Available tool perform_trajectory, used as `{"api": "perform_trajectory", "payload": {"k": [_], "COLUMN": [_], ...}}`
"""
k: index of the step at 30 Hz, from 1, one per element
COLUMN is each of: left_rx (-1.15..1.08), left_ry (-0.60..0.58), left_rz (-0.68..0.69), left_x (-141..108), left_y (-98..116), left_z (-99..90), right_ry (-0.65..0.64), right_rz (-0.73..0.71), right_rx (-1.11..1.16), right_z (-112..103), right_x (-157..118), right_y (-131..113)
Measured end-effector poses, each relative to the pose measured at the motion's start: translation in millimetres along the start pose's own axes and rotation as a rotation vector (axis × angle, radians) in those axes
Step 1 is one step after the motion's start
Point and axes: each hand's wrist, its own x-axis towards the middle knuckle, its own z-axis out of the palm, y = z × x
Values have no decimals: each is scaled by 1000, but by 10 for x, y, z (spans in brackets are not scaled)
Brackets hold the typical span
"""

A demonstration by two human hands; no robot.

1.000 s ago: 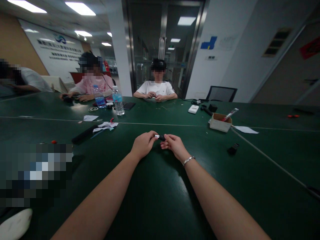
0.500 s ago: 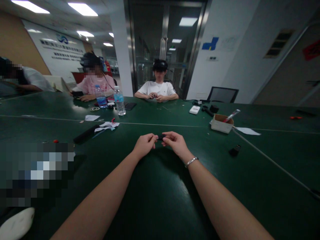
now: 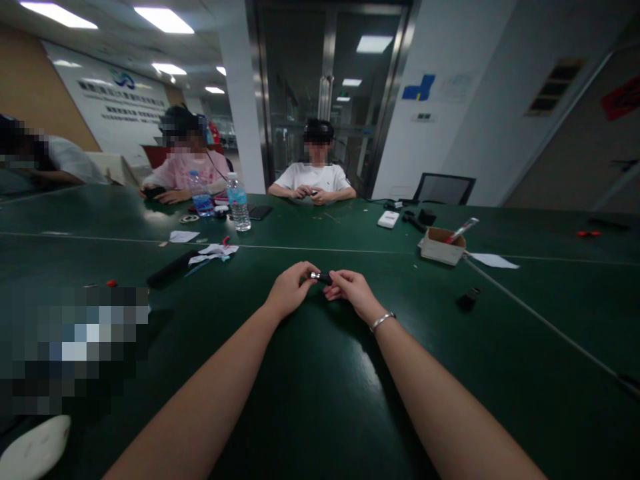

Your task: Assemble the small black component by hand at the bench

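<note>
A small black object with a shiny silver section (image 3: 323,277) is held out between my two hands, above the green table (image 3: 300,373). My left hand (image 3: 291,288) pinches it at the silver end, thumb and fingers together. The black end sits in the grip of my right hand (image 3: 354,293), which wears a silver bracelet on its wrist. Fingertips cover both ends, so its exact kind cannot be made out. Off to the right lies a dark piece with a metallic-looking tip (image 3: 469,299).
Right: an open cardboard box (image 3: 443,247) holding a pen-like item, and white paper (image 3: 495,261). Left: a black tube-like item (image 3: 171,269), crumpled paper (image 3: 214,253), a white computer mouse (image 3: 37,447). Farther off stand water bottles (image 3: 239,205); people sit across the table (image 3: 315,180).
The silver section of the held object has come into sight between my hands. My right fingers have shifted slightly to the right along it, leaving more of it uncovered.
</note>
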Motion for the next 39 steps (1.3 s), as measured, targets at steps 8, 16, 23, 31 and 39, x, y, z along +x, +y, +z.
{"api": "perform_trajectory", "payload": {"k": [8, 16, 23, 31, 39], "left_rx": [-79, -10, -18, -348, -198], "left_ry": [-15, -78, -46, -77, -33], "left_rz": [-43, -201, -57, -203, -68], "left_x": [-16, -11, -5, 13, 20], "left_y": [42, -49, -51, -153, -92], "left_z": [17, 15, 0, 78, 95], "right_ry": [29, 4, 16, 8, -9], "right_rz": [21, 46, 46, 40, 45], "right_rx": [49, 31, 44, 2, -13], "right_z": [-3, 14, -2, 16, 22], "right_x": [16, -2, 12, 12, 20], "right_y": [3, -32, -18, -24, -21]}}
